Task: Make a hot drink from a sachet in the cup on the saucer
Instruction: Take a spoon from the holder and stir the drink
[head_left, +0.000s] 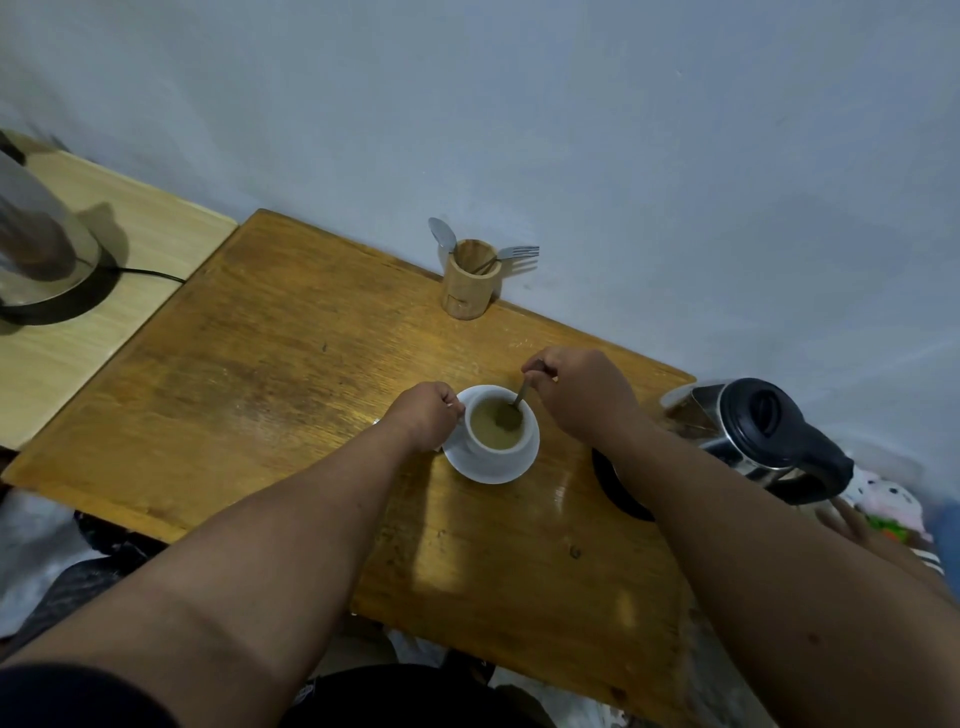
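Round white cup (500, 435), metal spoon (520, 396) in milky drink (493, 429)

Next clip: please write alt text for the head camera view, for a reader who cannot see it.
The right hand stirs a milky brown drink with a spoon in a white cup on a saucer, while the left hand steadies the cup at its side. On the wooden table stand a wooden cutlery holder by the wall and a steel kettle to the right.
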